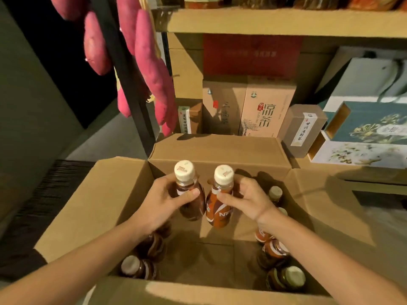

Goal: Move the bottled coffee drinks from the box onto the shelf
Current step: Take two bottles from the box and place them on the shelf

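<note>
Frame centre: left hand (pixel 167 200) fingers curled round a brown white-capped coffee bottle (pixel 189 190), right hand (pixel 248 199) gripping an orange-labelled one (pixel 220 199), both above the open cardboard box (pixel 218 148). Risk: bottles knocking together, or slipping from neck-high grips before reaching the wooden shelf (pixel 286 22).

— What can you see of yourself?
— My two arms (pixel 92 258). They are bare all the way down the picture.
— And your hands?
— My left hand (pixel 163 201) and right hand (pixel 248 201) are bare too, right to the fingertips.
</note>
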Demonstrator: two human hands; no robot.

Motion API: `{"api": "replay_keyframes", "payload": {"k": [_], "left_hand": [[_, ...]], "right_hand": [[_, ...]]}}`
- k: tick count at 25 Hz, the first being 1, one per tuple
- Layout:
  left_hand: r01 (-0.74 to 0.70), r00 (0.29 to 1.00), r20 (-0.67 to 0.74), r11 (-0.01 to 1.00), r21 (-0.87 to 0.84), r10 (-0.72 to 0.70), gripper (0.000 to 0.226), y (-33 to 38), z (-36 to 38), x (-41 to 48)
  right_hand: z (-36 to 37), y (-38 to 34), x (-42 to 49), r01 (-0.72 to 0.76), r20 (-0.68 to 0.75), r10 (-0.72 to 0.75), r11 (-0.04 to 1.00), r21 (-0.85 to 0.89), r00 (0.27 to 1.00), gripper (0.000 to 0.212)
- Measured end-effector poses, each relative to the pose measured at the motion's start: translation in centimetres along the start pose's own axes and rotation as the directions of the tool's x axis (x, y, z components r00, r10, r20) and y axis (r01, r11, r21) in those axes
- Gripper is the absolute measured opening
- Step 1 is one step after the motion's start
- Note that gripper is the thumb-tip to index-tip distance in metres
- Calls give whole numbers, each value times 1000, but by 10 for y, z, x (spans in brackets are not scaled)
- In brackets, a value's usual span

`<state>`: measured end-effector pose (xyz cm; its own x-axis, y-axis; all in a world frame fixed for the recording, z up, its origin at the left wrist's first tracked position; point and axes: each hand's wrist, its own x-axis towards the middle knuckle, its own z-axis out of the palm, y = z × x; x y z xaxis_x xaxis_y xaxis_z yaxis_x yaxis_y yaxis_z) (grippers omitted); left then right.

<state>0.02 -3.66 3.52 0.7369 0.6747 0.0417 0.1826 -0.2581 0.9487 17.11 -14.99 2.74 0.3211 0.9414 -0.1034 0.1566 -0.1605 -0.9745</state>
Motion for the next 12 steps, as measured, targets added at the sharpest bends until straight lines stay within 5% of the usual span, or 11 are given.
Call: {"api": "replay_keyframes", "payload": {"k": [4,10,12], "left_hand": [[-54,980,-192,998,29,59,44,34,-28,-25],[-105,871,-473,991,86,133,27,81,-65,-87],[-93,823,-550,989,116,142,26,89,-80,-112]], "right_hand": [[16,-42,5,131,19,-131,991,-6,991,30],[59,-102,-2,281,203,-279,960,23,939,44],[81,-120,-6,352,289,-345,936,31,893,27]]}}
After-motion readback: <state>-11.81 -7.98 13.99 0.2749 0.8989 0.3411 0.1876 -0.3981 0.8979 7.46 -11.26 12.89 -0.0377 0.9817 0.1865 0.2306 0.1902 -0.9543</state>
